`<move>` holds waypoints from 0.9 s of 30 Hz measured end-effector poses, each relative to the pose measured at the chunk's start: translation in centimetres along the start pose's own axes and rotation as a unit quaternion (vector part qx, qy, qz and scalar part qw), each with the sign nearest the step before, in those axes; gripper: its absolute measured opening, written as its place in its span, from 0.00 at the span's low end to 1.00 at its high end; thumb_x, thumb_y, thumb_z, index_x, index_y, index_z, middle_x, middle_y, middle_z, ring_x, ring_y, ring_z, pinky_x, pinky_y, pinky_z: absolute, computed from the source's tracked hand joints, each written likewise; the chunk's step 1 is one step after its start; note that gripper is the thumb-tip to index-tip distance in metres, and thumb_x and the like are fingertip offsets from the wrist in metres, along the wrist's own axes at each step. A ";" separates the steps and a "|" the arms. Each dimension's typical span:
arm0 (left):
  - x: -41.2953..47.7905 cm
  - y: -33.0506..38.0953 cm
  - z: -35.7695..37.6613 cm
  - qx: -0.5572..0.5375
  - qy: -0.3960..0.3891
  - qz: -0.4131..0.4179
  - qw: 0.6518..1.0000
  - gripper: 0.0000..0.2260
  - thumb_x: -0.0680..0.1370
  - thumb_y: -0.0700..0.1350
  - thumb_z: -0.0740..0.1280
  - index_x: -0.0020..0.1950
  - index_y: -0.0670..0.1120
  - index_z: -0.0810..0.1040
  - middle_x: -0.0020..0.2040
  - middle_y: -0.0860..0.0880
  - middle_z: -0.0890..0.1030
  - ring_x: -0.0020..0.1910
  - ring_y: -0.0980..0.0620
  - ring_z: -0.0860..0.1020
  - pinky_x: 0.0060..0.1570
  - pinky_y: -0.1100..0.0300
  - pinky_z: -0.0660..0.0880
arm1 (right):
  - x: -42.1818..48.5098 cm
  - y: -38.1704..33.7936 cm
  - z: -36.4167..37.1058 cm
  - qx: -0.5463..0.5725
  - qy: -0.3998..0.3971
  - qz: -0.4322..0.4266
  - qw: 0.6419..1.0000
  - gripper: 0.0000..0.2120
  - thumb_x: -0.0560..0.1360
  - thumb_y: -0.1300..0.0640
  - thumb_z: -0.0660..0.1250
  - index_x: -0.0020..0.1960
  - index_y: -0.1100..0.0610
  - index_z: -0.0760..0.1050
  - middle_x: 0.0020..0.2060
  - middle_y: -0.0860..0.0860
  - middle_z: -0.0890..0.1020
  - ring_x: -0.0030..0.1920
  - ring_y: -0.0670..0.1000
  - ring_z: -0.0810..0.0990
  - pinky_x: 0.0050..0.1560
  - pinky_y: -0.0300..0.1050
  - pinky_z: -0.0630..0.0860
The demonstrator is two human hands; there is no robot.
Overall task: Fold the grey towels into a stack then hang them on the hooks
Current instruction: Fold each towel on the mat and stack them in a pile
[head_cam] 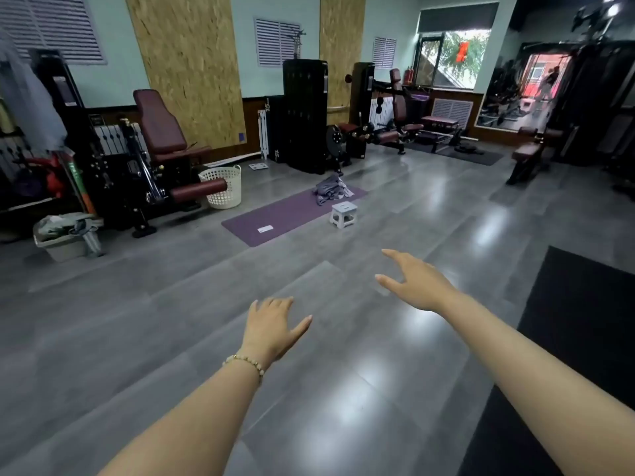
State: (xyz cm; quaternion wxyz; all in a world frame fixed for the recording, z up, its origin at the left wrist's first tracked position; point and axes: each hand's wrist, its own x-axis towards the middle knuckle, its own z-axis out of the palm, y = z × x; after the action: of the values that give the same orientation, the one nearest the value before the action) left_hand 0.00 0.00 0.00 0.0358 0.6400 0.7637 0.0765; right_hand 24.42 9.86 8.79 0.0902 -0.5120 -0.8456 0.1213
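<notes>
Two bare hands are stretched out in front of the person, over the glossy grey floor point(192, 304), and neither grips anything. The left hand point(271, 326) is held palm down with its fingers straight and a little apart, the thumb out to the side, and a bead bracelet point(245, 364) sits on that wrist. The right hand point(417, 283) is held higher and further forward, its fingers extended and relaxed, the thumb spread below them.

The grey towels point(331, 188) lie well apart from both hands, across the room. They are a loose, crumpled heap (not a fold among them that I can make out) at the far end of a purple mat point(275, 218) laid flat on the floor. A small white step stool point(343, 214) stands just beside the heap at the mat's near edge, and a small white card point(265, 229) lies toward the mat's near end.

Left of the mat a white perforated laundry basket point(223, 187) stands upright next to a gym machine with a maroon seat point(161, 128). Further left, a beige bin point(62, 242) holds bunched cloth. A black mat point(577, 321) covers the floor on the right. Something grey hangs at the far left edge point(27, 97), too blurred to tell what it is.
</notes>
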 end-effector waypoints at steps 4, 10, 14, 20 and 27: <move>10.2 0.8 -2.1 -0.011 0.038 0.004 0.999 0.45 0.65 0.71 0.35 0.72 0.49 0.65 0.67 0.51 0.73 0.68 0.50 0.68 0.68 0.55 0.59 | 9.2 3.0 -2.6 0.006 -0.002 -0.002 1.000 0.30 0.78 0.41 0.59 0.76 0.48 0.55 0.74 0.50 0.63 0.72 0.51 0.63 0.69 0.47 0.62; 27.5 0.1 -2.4 0.007 0.036 0.014 0.999 0.41 0.69 0.71 0.40 0.72 0.50 0.65 0.67 0.50 0.73 0.67 0.50 0.69 0.67 0.55 0.60 | 24.7 6.5 -4.3 -0.005 0.003 -0.023 1.000 0.30 0.78 0.40 0.59 0.76 0.47 0.55 0.73 0.48 0.64 0.72 0.50 0.64 0.68 0.46 0.62; 40.3 -1.5 -1.4 -0.003 0.028 0.021 0.999 0.30 0.78 0.66 0.52 0.72 0.48 0.65 0.68 0.49 0.72 0.68 0.49 0.69 0.66 0.54 0.62 | 36.5 8.7 -4.1 -0.008 0.020 -0.028 0.999 0.30 0.77 0.40 0.60 0.76 0.47 0.56 0.73 0.48 0.64 0.72 0.51 0.64 0.68 0.47 0.62; 60.3 -3.8 -2.7 -0.002 0.024 0.042 0.999 0.28 0.78 0.64 0.54 0.72 0.47 0.66 0.68 0.49 0.73 0.67 0.49 0.69 0.64 0.54 0.65 | 54.8 11.4 -5.1 0.017 0.029 0.004 0.999 0.30 0.77 0.40 0.60 0.75 0.47 0.56 0.73 0.48 0.64 0.72 0.51 0.64 0.70 0.49 0.63; 80.6 -3.5 -1.0 -0.019 0.016 0.051 0.998 0.27 0.79 0.63 0.54 0.71 0.48 0.67 0.66 0.49 0.74 0.65 0.49 0.70 0.62 0.54 0.65 | 73.7 17.9 -6.3 0.023 0.037 0.012 0.999 0.29 0.77 0.41 0.60 0.75 0.48 0.58 0.72 0.47 0.65 0.72 0.49 0.64 0.68 0.46 0.63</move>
State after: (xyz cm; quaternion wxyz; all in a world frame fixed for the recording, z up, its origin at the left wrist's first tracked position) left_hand -17.90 78.53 3.91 0.0323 0.6760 0.7289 0.1031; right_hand 7.41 83.99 11.61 0.1316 -0.5237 -0.8327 0.1229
